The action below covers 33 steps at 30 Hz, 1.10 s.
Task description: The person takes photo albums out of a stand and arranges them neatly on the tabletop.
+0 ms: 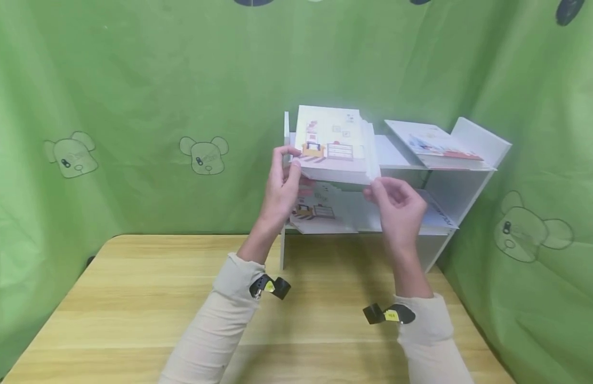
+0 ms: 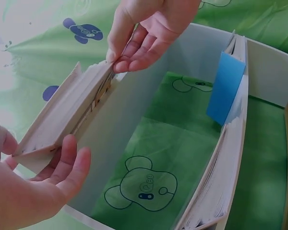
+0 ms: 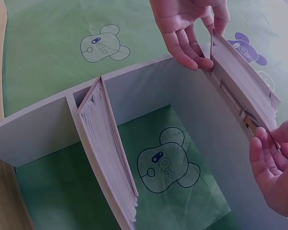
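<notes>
A thick book, its pale cover printed with a room scene, lies tilted over the left part of the upper shelf. At its lower left corner, my left hand grips it, thumb on top and other fingers below. My right hand pinches the lower right corner between thumb and fingertips. In the left wrist view the page block shows between the covers, with the left hand at the near end and the right hand at the far end.
A white two-tier shelf stands on the wooden table against a green curtain. Another book lies at the upper right. Below, a similar room-scene book lies at left and another book at right.
</notes>
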Available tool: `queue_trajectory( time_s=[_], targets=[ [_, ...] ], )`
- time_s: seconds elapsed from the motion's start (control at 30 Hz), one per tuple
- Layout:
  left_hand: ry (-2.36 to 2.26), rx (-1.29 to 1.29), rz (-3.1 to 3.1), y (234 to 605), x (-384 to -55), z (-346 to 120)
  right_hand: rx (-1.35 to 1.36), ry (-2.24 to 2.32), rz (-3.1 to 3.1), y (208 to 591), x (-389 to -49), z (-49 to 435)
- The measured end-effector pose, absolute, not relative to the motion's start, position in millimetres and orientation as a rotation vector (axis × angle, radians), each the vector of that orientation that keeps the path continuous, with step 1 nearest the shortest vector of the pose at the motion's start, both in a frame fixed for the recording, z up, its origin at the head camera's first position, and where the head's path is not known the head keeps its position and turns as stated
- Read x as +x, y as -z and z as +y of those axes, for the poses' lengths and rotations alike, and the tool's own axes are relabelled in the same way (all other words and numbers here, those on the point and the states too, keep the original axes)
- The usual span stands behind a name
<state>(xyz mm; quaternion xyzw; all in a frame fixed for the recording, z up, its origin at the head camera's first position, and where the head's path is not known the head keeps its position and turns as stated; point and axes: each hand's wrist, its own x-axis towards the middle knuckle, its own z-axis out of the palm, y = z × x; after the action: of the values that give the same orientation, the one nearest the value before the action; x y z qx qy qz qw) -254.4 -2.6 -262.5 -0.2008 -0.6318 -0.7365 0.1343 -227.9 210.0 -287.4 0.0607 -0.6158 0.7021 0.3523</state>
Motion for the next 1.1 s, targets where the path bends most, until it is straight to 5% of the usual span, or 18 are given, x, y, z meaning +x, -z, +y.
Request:
queue_trajectory(
  time_s=[1.1],
  targets=[
    [2.318, -0.776, -1.798, 289, -240, -13, -0.108, -1.807, -1.711, 289, -221, 212]
  ],
)
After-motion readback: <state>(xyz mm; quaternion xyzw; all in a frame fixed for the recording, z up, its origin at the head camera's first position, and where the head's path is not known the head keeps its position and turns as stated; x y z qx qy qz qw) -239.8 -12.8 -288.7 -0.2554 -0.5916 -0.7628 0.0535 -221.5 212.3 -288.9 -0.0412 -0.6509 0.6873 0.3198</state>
